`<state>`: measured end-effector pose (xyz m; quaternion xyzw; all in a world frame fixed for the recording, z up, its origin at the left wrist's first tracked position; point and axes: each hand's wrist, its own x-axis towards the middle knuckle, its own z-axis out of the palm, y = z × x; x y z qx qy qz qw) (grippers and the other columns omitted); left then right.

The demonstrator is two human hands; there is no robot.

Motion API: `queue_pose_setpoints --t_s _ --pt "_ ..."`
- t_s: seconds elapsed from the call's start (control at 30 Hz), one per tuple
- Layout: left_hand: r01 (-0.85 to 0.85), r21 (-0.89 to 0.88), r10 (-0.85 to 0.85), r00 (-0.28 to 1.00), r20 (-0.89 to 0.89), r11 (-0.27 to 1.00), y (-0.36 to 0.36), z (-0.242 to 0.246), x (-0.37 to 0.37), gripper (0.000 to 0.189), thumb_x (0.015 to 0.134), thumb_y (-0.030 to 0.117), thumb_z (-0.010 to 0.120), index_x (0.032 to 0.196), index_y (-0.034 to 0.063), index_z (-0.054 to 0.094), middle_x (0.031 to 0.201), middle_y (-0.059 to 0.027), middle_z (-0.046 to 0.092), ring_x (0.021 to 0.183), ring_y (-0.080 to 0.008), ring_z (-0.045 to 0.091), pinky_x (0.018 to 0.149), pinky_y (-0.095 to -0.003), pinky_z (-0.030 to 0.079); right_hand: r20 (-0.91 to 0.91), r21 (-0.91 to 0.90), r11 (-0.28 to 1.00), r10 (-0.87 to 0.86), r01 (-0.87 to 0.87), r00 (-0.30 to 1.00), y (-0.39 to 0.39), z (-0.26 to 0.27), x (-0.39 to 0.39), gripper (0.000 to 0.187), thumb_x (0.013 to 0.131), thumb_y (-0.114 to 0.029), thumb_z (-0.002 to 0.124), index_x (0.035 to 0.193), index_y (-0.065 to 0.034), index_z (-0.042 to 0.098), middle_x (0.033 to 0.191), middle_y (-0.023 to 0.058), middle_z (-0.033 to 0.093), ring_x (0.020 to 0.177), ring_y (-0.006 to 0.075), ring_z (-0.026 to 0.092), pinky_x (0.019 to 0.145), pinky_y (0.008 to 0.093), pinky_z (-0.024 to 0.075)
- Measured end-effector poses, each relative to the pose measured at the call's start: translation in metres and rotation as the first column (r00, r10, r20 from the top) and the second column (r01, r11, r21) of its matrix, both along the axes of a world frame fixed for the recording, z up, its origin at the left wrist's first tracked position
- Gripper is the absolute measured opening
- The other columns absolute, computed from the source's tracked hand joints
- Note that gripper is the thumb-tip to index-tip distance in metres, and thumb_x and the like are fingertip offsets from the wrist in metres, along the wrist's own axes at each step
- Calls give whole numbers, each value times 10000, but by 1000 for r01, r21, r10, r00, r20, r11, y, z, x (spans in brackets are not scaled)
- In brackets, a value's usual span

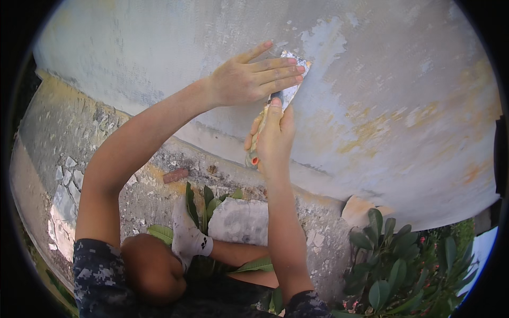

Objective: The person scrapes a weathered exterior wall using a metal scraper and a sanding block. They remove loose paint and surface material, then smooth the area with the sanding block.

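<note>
My right hand (276, 135) is closed round the handle of a scraper (293, 89), its thumb near the base of the blade. The metal blade, speckled with residue, points up against the painted wall (377, 91). My left hand (252, 77) lies palm down with fingers spread, the fingertips resting on the flat of the blade. Around the blade the wall shows patchy grey, bluish and yellowish areas with worn paint. The handle's end has an orange-rimmed hole.
Below the wall runs a rough ledge (139, 206) with paint flakes (69, 179), a reddish brick piece (175, 175) and a pale slab (238, 220). Leafy plants (381, 262) stand at lower right. My bent leg and a white sock (189, 234) are close below.
</note>
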<state>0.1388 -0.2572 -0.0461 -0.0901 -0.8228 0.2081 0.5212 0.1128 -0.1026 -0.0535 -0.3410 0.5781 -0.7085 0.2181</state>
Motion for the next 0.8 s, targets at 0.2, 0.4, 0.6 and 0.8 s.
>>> queue_pose_setpoints --t_s 0.2,0.4,0.6,0.8 --pt "25 -69 -31 996 -88 997 -1 4 -2 458 836 239 626 1292 223 579 1367 76 551 1299 -95 473 1195 -448 194 79 125 991 -65 54 995 -5 5 4 263 1038 -308 357 1019 -59 441 623 52 486 383 126 459 328 270 383" --pt "-15 -34 12 997 -76 999 -1 4 -3 450 834 244 631 1280 220 584 1380 72 541 1306 -102 467 1190 -444 210 26 -25 999 -28 29 999 -9 2 1 254 1037 -294 354 1011 -56 438 587 48 475 360 135 445 316 274 365" --pt "35 -52 -36 999 -14 998 -4 8 -8 453 843 246 599 1294 216 575 1394 56 529 1324 -102 447 1191 -441 209 39 -39 998 -44 46 998 -15 -2 0 260 1036 -290 360 993 -46 440 581 46 469 358 139 445 312 277 363" --pt "78 -58 -75 996 50 995 -6 1 -1 483 848 207 599 1328 196 550 1424 53 499 1328 -106 444 1193 -448 199 135 41 999 -32 26 990 -15 -3 -3 258 1031 -292 387 993 -45 452 581 42 469 355 137 444 320 279 377"
